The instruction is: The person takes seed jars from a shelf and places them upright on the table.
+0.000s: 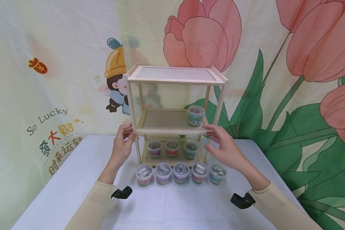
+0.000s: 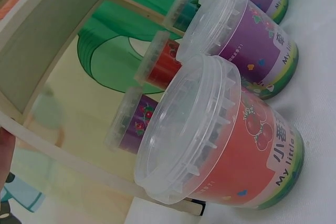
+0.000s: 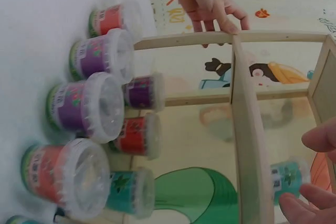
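A three-tier wooden shelf rack stands upright at the middle of the table. My left hand holds its left post at middle-shelf height, thumb in front and fingers behind. A teal-labelled plastic cup stands at the right end of the middle shelf. Just right of and below this cup, my right hand has its fingers extended and spread, fingertips right by the shelf's front right corner. In the right wrist view, its fingers overlap the teal cup's edge.
Three cups, purple, red and teal, stand on the bottom shelf. Several lidded cups form a row on the white tabletop before the rack, from a pink cup to a teal one. A printed cloth hangs behind.
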A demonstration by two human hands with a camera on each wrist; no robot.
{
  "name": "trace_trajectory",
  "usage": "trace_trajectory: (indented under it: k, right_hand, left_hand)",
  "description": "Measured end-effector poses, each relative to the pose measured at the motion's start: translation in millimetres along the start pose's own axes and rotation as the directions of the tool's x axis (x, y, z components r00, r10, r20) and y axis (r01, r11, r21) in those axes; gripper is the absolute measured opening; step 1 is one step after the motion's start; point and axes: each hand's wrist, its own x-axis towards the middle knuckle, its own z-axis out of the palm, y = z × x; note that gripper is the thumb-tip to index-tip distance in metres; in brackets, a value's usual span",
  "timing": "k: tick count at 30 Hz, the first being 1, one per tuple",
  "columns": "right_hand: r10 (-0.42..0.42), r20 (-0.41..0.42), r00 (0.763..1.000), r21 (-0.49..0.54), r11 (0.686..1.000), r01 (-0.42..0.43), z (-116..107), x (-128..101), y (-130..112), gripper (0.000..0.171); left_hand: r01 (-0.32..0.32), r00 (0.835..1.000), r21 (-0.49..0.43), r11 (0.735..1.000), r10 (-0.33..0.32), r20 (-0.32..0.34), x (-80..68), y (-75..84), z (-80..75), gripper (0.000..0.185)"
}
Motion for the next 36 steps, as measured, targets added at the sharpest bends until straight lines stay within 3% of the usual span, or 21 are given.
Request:
trace_trajectory:
  k: [8,16,25,36]
  right_hand:
    - [0.047,-0.050,0.998,0.060,0.997,-0.044,11,32,-14,0.071]
    - [0.125,-0.083,0.989,-0.012,0.992,-0.127,22,59,-20,0.082]
    - [0.217,-0.083,0.973,-0.007,0.976,-0.219,25,81,-8,0.082]
    - [0.259,-0.088,0.962,-0.004,0.966,-0.260,29,94,13,0.077]
  left_hand:
    - [-0.006,1.000,-0.011,1.000,0.006,-0.004,-0.5,-2.9,-0.9,0.038]
    - [-0.005,1.000,-0.010,1.000,0.005,0.001,-3.2,-4.8,-2.8,0.038]
    - [-0.006,1.000,-0.007,1.000,0.006,-0.005,-2.7,-5.9,-3.3,0.039]
    - [-0.012,1.000,-0.004,1.000,0.012,0.000,-1.1,-1.5,-1.3,0.039]
